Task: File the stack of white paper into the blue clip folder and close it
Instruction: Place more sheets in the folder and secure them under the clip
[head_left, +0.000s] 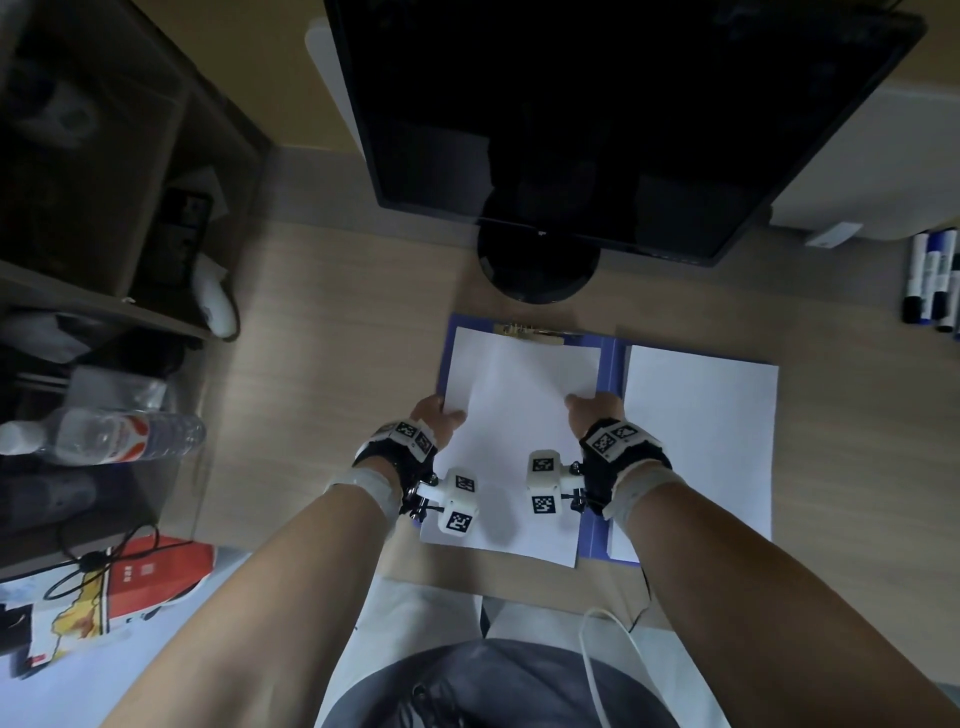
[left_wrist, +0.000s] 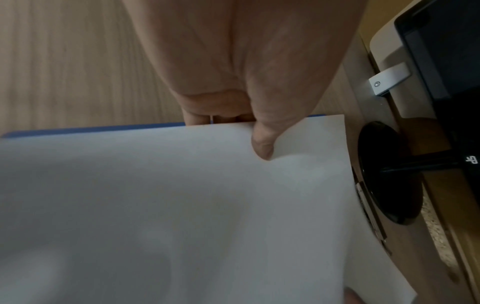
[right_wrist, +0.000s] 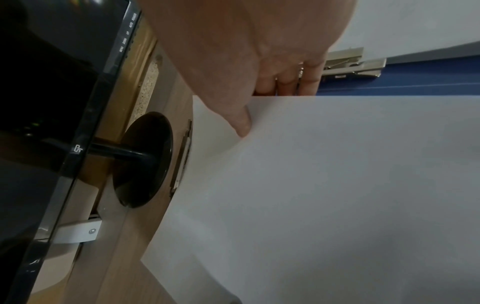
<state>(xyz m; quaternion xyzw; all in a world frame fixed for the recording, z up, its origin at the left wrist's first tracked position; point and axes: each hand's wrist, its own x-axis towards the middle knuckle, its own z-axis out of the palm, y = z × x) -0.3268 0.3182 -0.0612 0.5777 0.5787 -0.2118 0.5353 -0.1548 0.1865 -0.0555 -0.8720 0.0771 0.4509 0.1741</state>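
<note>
The blue clip folder (head_left: 609, 364) lies open on the desk, its metal clip (head_left: 530, 331) at the far edge of the left panel. Both hands hold a stack of white paper (head_left: 519, 426) over that panel. My left hand (head_left: 441, 415) pinches the stack's left edge, thumb (left_wrist: 262, 144) on top and fingers underneath. My right hand (head_left: 592, 402) pinches the right edge the same way, thumb (right_wrist: 241, 123) on the paper (right_wrist: 337, 185). More white paper (head_left: 701, 441) lies on the right panel. A second metal clip (right_wrist: 350, 65) sits by the blue spine (right_wrist: 402, 82).
A black monitor (head_left: 597, 104) on a round base (head_left: 537, 265) stands just beyond the folder. Several markers (head_left: 930, 280) lie at the far right. A shelf unit with a water bottle (head_left: 114, 434) stands to the left. The desk's near edge is below the folder.
</note>
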